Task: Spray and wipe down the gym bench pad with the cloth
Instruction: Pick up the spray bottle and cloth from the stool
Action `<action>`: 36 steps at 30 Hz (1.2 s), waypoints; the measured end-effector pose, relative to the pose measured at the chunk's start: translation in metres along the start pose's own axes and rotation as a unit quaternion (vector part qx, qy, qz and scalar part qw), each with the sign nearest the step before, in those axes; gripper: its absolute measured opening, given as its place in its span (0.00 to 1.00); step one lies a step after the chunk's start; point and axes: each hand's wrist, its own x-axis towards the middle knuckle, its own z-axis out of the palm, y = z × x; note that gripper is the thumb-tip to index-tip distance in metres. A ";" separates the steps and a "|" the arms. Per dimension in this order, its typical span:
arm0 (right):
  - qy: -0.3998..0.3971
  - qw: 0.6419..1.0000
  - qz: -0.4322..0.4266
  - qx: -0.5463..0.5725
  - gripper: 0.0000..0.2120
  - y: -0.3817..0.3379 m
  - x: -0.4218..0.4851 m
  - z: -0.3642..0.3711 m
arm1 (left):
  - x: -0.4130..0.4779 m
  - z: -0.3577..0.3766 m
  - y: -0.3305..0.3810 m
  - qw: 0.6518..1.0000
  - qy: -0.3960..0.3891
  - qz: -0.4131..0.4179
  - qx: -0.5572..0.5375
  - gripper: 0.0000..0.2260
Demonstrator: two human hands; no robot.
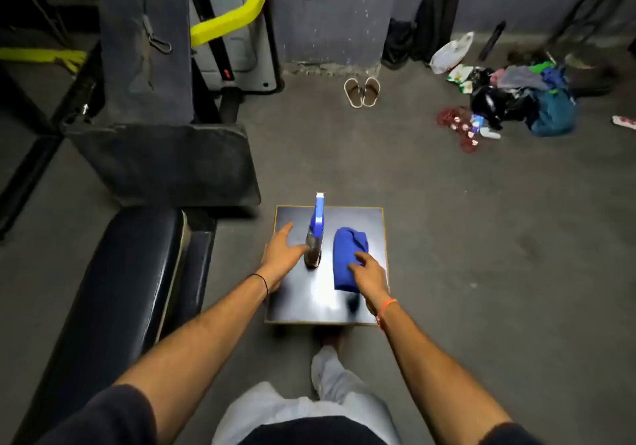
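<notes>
The left hand (280, 255) was spread open, its thumb at or just short of the spray bottle (315, 238), which stood upright immediately to its right on the small dark table (371, 217). The right hand (366, 274) lay with loose fingers on the near end of the blue cloth (347, 255), apparently not yet pinching it. The cloth ran lengthwise away from that hand. The bench pad (113, 289) lay left of both, with nothing between.
</notes>
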 end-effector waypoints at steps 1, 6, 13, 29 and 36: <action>-0.016 0.998 -0.016 -0.062 0.24 0.002 0.006 -0.001 | 0.003 0.003 0.000 1.000 0.002 0.010 0.016 0.36; -0.095 0.939 -0.091 -0.317 0.30 0.018 0.024 -0.001 | 0.012 0.017 -0.007 0.999 0.015 0.032 0.008 0.45; -0.132 0.851 -0.144 -0.488 0.39 0.028 0.043 -0.009 | 0.031 0.024 0.003 0.994 0.003 0.112 0.005 0.42; -0.128 0.767 -0.159 -0.609 0.20 0.009 0.075 0.014 | 0.031 0.017 -0.003 0.988 0.085 0.117 -0.056 0.31; -0.123 0.839 -0.166 -0.503 0.18 0.006 0.065 0.016 | 0.016 0.004 -0.020 0.981 0.140 0.112 -0.075 0.17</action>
